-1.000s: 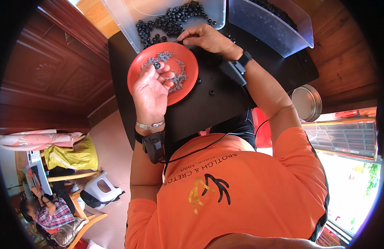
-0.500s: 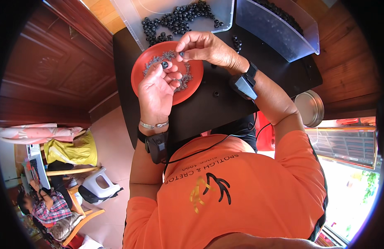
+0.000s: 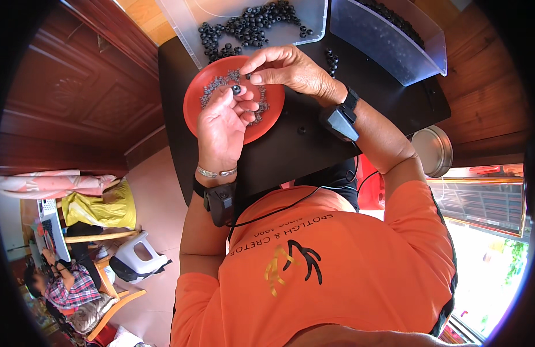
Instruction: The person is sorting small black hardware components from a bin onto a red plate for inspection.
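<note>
We see a bright daylight scene, with light pouring in from the window [image 3: 487, 243] at lower right, where the view outside blows out to near white. The black table [image 3: 290, 150] stays dark yet readable. Fisheye bending curves the edges, a black ring frames everything, and focus softens toward the rim.

A bulging yellow plastic bag [image 3: 100, 207] is seen at lower left, beside a wooden chair. A pale, rectangular keyboard-like panel [image 3: 50, 222] is set just below it.
</note>
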Available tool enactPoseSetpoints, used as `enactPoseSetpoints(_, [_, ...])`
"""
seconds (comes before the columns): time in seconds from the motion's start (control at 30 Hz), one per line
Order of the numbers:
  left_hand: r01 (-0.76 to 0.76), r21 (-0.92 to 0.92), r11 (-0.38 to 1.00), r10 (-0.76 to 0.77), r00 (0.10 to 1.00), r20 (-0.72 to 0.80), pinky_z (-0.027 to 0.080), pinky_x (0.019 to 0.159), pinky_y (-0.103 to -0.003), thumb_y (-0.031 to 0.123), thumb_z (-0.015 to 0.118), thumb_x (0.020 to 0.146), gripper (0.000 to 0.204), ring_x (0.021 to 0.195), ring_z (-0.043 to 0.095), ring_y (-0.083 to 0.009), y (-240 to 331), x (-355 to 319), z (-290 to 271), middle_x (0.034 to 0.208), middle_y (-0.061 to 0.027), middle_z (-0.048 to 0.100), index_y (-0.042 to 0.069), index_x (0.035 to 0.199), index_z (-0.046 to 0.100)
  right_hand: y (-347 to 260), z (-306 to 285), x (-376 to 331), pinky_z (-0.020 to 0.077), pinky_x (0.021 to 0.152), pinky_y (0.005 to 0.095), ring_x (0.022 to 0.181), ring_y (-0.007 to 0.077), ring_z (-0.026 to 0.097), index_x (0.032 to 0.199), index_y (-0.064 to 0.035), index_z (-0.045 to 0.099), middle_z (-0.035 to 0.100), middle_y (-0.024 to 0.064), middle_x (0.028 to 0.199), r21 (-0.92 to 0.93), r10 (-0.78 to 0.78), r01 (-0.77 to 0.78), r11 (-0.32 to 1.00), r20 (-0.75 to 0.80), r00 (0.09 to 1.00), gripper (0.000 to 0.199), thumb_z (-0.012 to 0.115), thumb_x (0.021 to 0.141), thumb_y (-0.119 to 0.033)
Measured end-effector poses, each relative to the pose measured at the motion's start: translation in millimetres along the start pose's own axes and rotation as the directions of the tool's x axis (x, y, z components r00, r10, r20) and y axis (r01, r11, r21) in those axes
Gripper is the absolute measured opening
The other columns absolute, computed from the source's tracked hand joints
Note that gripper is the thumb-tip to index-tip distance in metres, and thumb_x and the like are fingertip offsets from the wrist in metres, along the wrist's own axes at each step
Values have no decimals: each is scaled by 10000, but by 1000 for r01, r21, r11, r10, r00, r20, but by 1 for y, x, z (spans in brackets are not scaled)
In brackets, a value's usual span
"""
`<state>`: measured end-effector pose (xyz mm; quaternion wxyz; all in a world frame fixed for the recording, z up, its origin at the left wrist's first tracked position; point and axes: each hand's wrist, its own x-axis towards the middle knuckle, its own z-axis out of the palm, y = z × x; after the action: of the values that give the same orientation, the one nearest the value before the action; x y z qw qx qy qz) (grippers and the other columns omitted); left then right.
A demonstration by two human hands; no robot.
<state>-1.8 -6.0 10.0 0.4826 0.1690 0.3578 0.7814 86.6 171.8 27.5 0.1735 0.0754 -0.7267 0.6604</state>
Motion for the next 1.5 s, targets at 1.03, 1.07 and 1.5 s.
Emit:
enactPoseSetpoints(1.03, [61,-60,996,-55,994,89,465,689,-296,224,492,928,185,801,600,-195,-2,1,0,916,-73,616,61,969,570,-1,3,-2,499,801,252,853,106,620,1036,-13,656,678,41,905,111,23,-24,993,6,1000,164,593,903,-85])
enactPoseSetpoints(1.07, [59,-49,997,-55,995,85,465,688,-297,224,492,928,182,800,602,-194,-2,1,0,914,-74,617,64,967,569,-2,4,-1,500,789,262,853,103,614,1040,-25,657,673,31,908,70,0,0,998,5,1000,161,584,907,-79])
enactPoseSetpoints(1.5, [82,-33,996,-81,996,25,458,688,-290,219,473,934,188,802,603,-188,-3,0,3,909,-60,611,56,978,555,-7,13,-5,501,799,247,882,100,603,1035,-22,652,642,25,959,-116,-3,5,993,20,1000,154,591,899,-64])
